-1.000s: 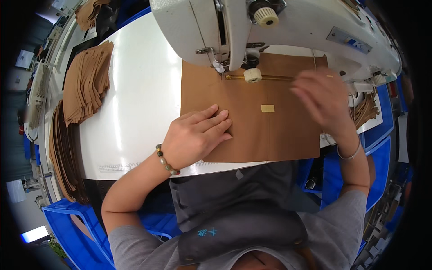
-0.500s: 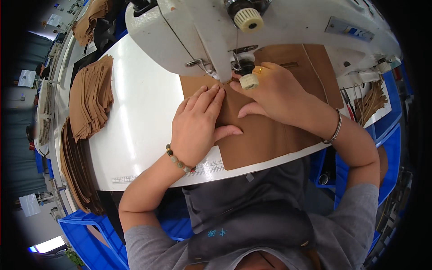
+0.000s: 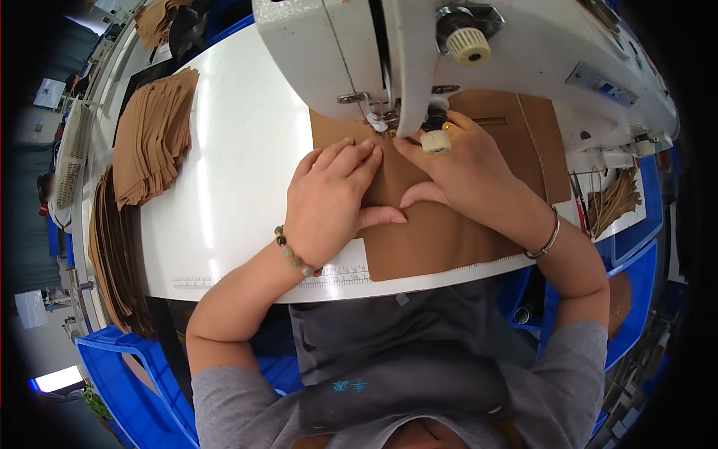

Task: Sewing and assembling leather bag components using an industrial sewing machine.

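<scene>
A brown panel [image 3: 426, 247] with a long narrow slot [image 3: 490, 120] lies beneath the white sewing machine's head [image 3: 321, 52] and presser foot [image 3: 380, 126]. My left hand [image 3: 325, 198] rests on the panel's left part, fingers extended toward the foot and thumb out to the right. My right hand [image 3: 467, 168] lies on the panel just right of the foot, fingers apart, the upper ones partly hidden behind a cream knob [image 3: 436, 141]. The two thumb tips nearly meet on the panel.
The white table [image 3: 224, 172] holds stacked brown pieces [image 3: 153, 135] and darker strips [image 3: 112, 247] at left. More scraps [image 3: 613, 202] lie at right, beside thin tools [image 3: 580, 206]. Blue bins [image 3: 120, 382] stand below at both sides. The machine's arm [image 3: 538, 52] spans the upper right.
My right hand has moved left to the presser foot. My left hand has shifted slightly upward. The panel has turned and moved, and its yellow patch is out of sight.
</scene>
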Tool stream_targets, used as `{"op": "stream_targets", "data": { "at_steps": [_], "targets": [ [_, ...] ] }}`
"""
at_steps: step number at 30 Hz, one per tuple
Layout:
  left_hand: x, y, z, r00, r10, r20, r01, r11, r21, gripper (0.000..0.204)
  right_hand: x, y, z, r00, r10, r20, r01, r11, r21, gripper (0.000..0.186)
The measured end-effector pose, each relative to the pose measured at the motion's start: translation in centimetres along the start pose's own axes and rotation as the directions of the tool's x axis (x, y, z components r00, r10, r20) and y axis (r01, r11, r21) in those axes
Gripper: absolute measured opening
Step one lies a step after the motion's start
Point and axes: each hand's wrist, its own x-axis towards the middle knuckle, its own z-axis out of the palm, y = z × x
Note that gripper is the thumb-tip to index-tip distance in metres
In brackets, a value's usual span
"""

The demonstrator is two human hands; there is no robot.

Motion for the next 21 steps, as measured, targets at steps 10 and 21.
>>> {"op": "stream_targets", "data": {
  "at_steps": [10, 21],
  "targets": [
    [0.35, -0.43, 0.15, 1.0, 0.007, 0.01, -0.007, 1.0, 0.002, 0.085, 0.2, 0.3, 0.3, 1.0, -0.004, 0.006, 0.004, 0.999, -0.046, 0.054],
    [0.45, -0.57, 0.15, 0.998, -0.003, 0.056, 0.003, 1.0, 0.005, 0.087, 0.3, 0.39, 0.41, 1.0, -0.006, -0.026, 0.006, 0.999, -0.033, 0.057]
  ]
}}
